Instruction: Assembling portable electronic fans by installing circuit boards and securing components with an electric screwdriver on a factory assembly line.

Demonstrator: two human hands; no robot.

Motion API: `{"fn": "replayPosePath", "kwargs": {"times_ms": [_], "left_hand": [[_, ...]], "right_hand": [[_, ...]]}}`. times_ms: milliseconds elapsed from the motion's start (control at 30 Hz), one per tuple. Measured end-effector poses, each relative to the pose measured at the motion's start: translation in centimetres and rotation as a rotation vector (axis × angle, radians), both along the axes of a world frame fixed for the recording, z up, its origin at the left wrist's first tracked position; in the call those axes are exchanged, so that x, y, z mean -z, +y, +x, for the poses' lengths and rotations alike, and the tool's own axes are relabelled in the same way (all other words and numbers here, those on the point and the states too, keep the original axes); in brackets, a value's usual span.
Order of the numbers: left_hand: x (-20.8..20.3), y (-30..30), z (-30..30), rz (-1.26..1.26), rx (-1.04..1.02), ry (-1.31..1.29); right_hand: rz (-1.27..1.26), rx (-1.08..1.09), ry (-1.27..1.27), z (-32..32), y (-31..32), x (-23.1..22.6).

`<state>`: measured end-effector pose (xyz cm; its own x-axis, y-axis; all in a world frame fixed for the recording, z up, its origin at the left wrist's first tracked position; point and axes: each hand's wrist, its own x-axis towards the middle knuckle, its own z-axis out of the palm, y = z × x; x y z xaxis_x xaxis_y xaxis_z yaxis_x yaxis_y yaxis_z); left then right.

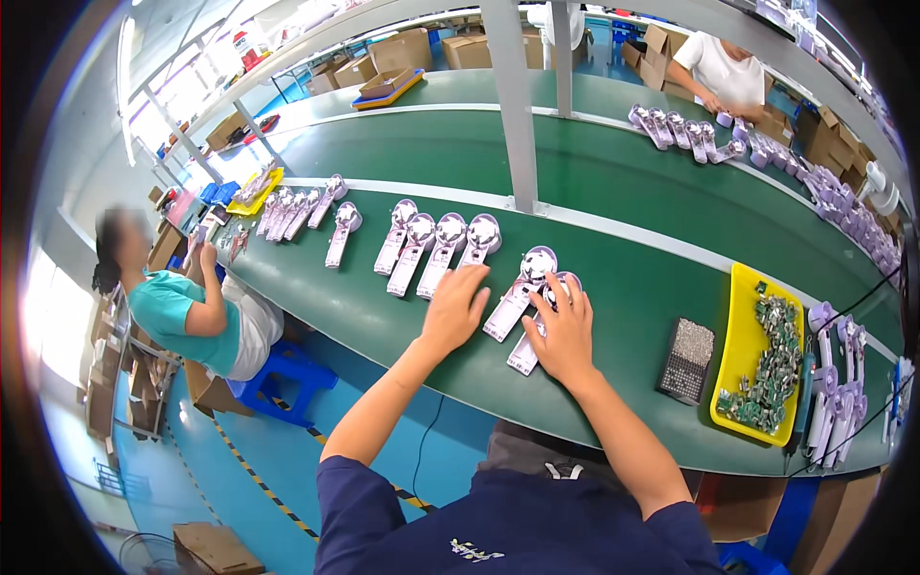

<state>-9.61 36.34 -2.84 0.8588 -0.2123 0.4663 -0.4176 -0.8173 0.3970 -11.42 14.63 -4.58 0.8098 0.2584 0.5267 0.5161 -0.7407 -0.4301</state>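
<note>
Pale purple handheld fan housings with white inner parts lie on the green bench. My left hand (458, 305), fingers stretched, is over the lower part of the rightmost housing (483, 234) in a group of several; whether it presses on it I cannot tell. My right hand (565, 335) is closed over the middle of another fan housing (522, 357), thumb on its left side, hiding much of it. Touching that one on its left lies a similar housing (511, 309). Farther left, a single housing (339, 238) lies apart from a row of several more.
Right of my hands stand a black box of small metal parts (686, 360) and a yellow tray (721, 383) of green circuit boards. More purple housings (836, 422) lie beyond it. A metal post (513, 115) rises behind the housings. Co-workers sit at left and far right.
</note>
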Motion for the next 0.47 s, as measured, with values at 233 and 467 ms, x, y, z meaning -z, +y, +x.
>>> {"fn": "replayPosePath", "kwargs": {"times_ms": [233, 467], "left_hand": [[-0.1, 6.1, 4.5, 0.244, -0.612, 0.2], [0.5, 2.2, 2.5, 0.222, -0.489, 0.281]], "right_hand": [[0.046, -0.008, 0.029, -0.5, 0.5, 0.0], [0.036, -0.008, 0.042, -0.2, 0.2, -0.6]]}}
